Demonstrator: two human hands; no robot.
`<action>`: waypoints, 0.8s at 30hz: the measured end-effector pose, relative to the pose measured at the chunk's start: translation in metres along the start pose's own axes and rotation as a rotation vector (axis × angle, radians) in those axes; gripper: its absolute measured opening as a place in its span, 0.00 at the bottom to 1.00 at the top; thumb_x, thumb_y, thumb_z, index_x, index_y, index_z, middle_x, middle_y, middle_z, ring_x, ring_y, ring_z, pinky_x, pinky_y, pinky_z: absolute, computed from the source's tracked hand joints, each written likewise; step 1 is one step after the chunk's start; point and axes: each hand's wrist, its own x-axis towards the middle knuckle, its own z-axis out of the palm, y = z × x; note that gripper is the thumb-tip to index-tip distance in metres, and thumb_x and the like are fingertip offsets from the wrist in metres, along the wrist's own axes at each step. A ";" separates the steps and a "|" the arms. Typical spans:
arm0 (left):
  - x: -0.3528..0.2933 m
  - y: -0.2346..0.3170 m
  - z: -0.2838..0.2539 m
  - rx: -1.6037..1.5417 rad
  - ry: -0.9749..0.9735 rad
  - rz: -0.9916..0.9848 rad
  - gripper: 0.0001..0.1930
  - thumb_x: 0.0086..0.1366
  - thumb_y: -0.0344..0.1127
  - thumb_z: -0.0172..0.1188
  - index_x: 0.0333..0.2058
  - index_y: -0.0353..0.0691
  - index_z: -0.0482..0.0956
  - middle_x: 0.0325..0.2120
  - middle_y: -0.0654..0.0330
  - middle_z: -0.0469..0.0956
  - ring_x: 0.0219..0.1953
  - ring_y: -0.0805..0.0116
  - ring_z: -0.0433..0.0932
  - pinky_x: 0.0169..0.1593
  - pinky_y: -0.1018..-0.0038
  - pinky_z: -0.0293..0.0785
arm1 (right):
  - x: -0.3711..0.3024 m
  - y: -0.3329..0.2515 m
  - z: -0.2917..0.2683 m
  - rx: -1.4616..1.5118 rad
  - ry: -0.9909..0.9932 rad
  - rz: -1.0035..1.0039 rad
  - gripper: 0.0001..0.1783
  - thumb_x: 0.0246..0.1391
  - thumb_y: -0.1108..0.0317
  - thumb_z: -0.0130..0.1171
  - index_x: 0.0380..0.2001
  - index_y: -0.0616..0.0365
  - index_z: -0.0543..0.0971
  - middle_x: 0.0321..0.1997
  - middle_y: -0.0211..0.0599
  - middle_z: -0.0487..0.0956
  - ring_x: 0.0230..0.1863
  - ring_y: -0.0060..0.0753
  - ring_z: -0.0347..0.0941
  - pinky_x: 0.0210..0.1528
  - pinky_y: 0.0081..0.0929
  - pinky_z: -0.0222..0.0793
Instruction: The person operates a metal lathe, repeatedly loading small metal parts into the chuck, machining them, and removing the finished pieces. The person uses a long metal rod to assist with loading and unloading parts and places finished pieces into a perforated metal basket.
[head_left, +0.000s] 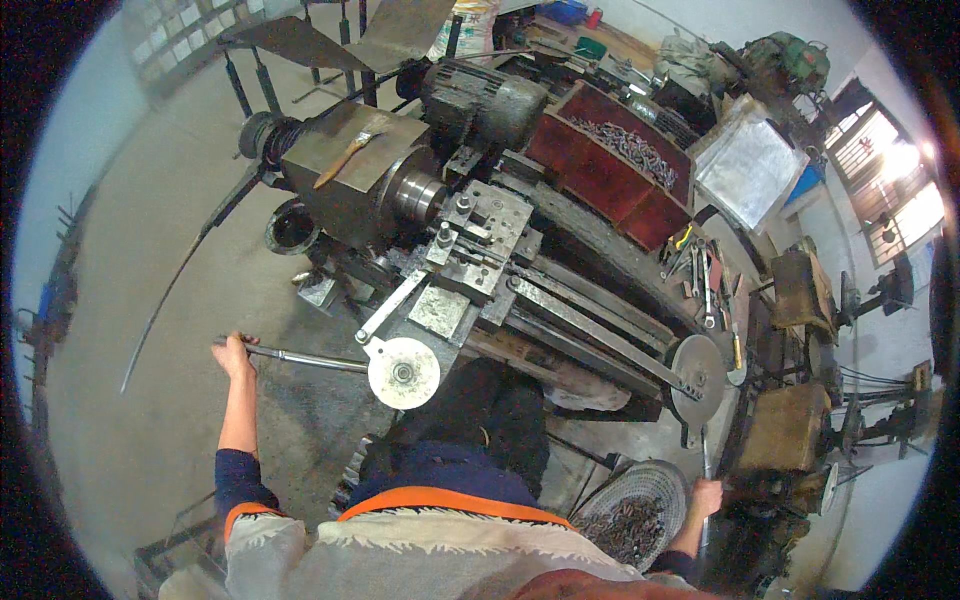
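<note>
My left hand (234,354) is closed round the end of a long metal lever (310,358), out to the left of a small lathe. That lever runs to a round pale disc (403,373) at the front of the machine. Low on the right, my right hand (707,496) grips a second metal lever (705,450), which joins a larger grey disc (697,375). Between the two discs lie the lathe's tool slide (490,235) and its long bed bars (590,325). The spindle chuck (417,194) faces the slide; whether a workpiece sits in it I cannot tell.
A wooden-handled brush (347,161) lies on the headstock. Behind the bed, a dark red box (570,160) holds many small metal parts. Wrenches and other tools (708,290) lie at the right. A basket (672,475) of small parts stands near my right hand. A motor (483,98) sits behind.
</note>
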 end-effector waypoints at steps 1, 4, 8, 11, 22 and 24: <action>-0.008 0.005 -0.001 -0.012 0.019 -0.025 0.08 0.48 0.23 0.50 0.28 0.30 0.62 0.19 0.53 0.68 0.15 0.65 0.70 0.20 0.71 0.72 | 0.018 0.014 0.005 -0.015 -0.078 -0.049 0.18 0.41 0.56 0.51 0.28 0.59 0.75 0.32 0.49 0.77 0.36 0.54 0.74 0.38 0.46 0.69; -0.008 -0.004 -0.040 0.224 0.059 0.006 0.09 0.47 0.26 0.53 0.27 0.32 0.64 0.19 0.55 0.69 0.15 0.66 0.71 0.18 0.74 0.69 | 0.062 -0.001 -0.006 0.033 -0.165 -0.002 0.17 0.38 0.58 0.54 0.31 0.57 0.75 0.37 0.47 0.77 0.41 0.52 0.73 0.42 0.45 0.67; 0.002 0.039 -0.061 0.571 -0.331 -0.183 0.11 0.48 0.32 0.55 0.29 0.31 0.69 0.16 0.60 0.70 0.16 0.67 0.72 0.20 0.74 0.66 | 0.068 -0.026 -0.035 -0.027 -0.227 0.137 0.18 0.37 0.58 0.55 0.34 0.56 0.74 0.41 0.46 0.76 0.46 0.50 0.70 0.47 0.46 0.64; 0.054 0.031 -0.068 0.935 -0.356 0.187 0.13 0.47 0.34 0.55 0.28 0.29 0.77 0.19 0.51 0.76 0.23 0.61 0.77 0.29 0.68 0.71 | 0.060 -0.027 -0.023 -0.019 -0.155 0.174 0.22 0.37 0.59 0.56 0.38 0.59 0.72 0.46 0.46 0.73 0.51 0.48 0.67 0.51 0.46 0.60; 0.089 -0.061 0.125 1.550 -0.976 0.745 0.21 0.51 0.42 0.57 0.39 0.32 0.72 0.32 0.44 0.76 0.36 0.51 0.76 0.39 0.60 0.72 | -0.056 -0.044 0.036 0.282 -0.064 -0.067 0.29 0.31 0.62 0.60 0.43 0.60 0.73 0.46 0.54 0.72 0.47 0.50 0.70 0.47 0.38 0.66; 0.091 -0.080 0.143 1.620 -1.054 0.773 0.21 0.52 0.44 0.57 0.37 0.32 0.72 0.32 0.44 0.76 0.36 0.51 0.76 0.39 0.60 0.72 | -0.072 -0.060 0.009 0.322 -0.176 -0.044 0.25 0.31 0.62 0.59 0.38 0.60 0.77 0.42 0.54 0.74 0.45 0.49 0.71 0.45 0.38 0.67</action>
